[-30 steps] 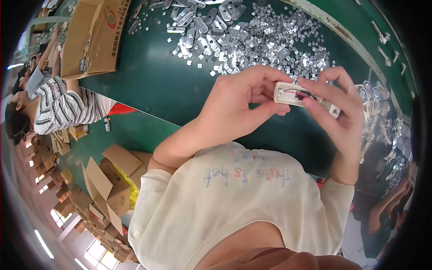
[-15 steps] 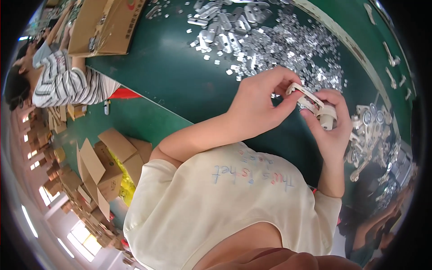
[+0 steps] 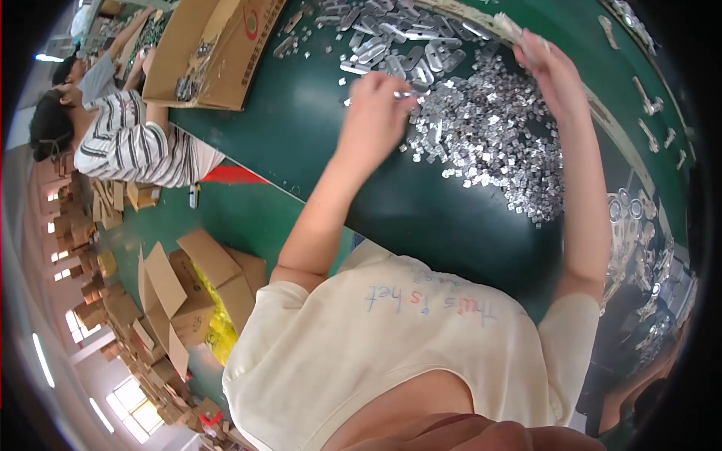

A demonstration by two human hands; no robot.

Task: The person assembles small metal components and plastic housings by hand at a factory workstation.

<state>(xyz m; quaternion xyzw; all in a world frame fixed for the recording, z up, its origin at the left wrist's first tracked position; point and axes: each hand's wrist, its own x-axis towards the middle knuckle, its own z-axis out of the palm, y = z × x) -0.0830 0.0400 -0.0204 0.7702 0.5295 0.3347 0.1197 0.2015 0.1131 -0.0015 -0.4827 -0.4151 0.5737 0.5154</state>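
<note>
Left hand (image 3: 373, 114): fingers pinched on metal piece (image 3: 402, 95). Right hand (image 3: 553, 74): partly curled by pale rail (image 3: 604, 116), hold unclear.

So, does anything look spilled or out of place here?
No damage shows, but the small metal pieces lie heaped loose directly on the table, with strays around the edges, so they could pass for a spill.

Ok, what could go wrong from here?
Two risks. The left hand pinches a shiny piece by what looks like a small grip, so it could slip and get lost among the small metal bits. The right forearm runs close beside those bits and might sweep some aside.
</note>
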